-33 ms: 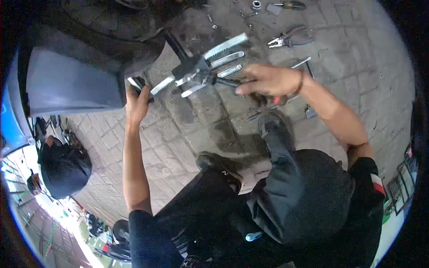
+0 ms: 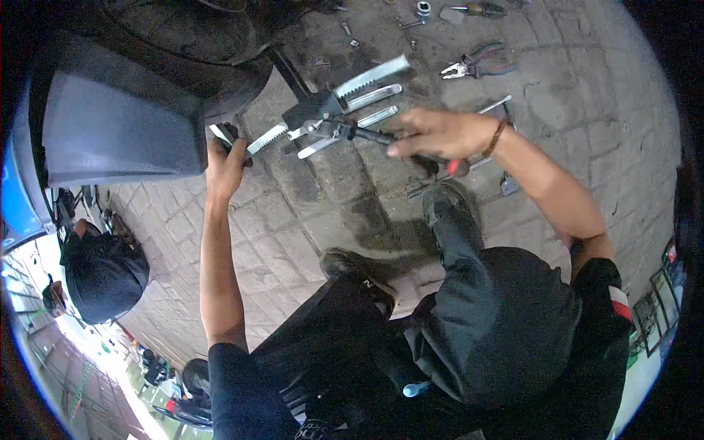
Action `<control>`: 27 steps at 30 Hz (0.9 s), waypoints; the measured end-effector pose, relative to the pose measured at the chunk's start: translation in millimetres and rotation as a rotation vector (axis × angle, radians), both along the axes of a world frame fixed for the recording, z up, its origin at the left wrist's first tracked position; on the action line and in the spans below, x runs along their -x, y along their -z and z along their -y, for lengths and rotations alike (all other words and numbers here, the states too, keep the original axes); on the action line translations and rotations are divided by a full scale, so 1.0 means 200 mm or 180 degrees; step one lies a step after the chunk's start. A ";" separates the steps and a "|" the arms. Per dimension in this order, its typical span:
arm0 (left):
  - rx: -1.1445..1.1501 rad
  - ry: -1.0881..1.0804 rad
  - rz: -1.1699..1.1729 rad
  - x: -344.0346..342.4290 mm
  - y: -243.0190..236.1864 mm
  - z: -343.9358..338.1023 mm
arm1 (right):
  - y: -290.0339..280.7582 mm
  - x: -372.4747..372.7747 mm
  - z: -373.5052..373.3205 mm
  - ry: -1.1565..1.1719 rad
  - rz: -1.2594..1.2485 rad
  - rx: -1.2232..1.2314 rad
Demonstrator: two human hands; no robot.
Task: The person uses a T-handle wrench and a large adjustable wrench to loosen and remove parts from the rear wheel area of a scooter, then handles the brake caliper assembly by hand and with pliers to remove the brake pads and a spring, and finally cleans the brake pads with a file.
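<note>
A bright metal bar with teeth along one edge [image 2: 372, 75] runs slantwise through a dark block [image 2: 311, 110]. My left hand [image 2: 223, 167] is closed round the dark fitting at the bar's lower-left end, beside a grey panel [image 2: 128, 121]. From the block a black lever handle [image 2: 375, 136] reaches right into my right hand [image 2: 447, 133], whose fingers are wrapped round it. The handle's red end [image 2: 458, 168] shows below that hand. Two slim silver wrenches, one nearer [image 2: 348, 132] and one farther [image 2: 375, 97], lie on the paving behind the lever.
Pliers [image 2: 475, 66] lie beyond my right hand, with a screwdriver [image 2: 480, 9], a socket [image 2: 423, 9] and small loose bolts farther off. A long thin rod [image 2: 496, 104] is beside my right wrist. At far left another person [image 2: 106, 275] crouches in dark clothing.
The view has shifted very slightly. My right hand's blur has lessened, and the handle's red end shows more fully; both hands keep their hold.
</note>
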State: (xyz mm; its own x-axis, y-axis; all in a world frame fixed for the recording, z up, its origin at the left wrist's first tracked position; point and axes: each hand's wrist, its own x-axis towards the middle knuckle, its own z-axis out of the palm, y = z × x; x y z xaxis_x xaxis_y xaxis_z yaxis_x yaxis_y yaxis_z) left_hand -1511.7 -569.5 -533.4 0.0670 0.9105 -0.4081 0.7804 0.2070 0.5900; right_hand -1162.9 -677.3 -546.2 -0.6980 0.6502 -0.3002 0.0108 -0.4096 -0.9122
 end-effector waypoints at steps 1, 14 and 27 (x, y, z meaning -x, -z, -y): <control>0.0017 -0.0036 -0.0067 0.01 0.00 -0.01 | 0.04 0.04 0.02 0.0009 0.0068 0.0049; 0.0339 0.0268 -0.0043 0.11 0.03 -0.05 | 0.09 0.19 0.20 -0.0335 0.0320 0.0844; -0.0217 0.0380 -0.0736 0.05 0.00 -0.07 | 0.18 1.32 0.21 0.0573 -0.0679 0.1618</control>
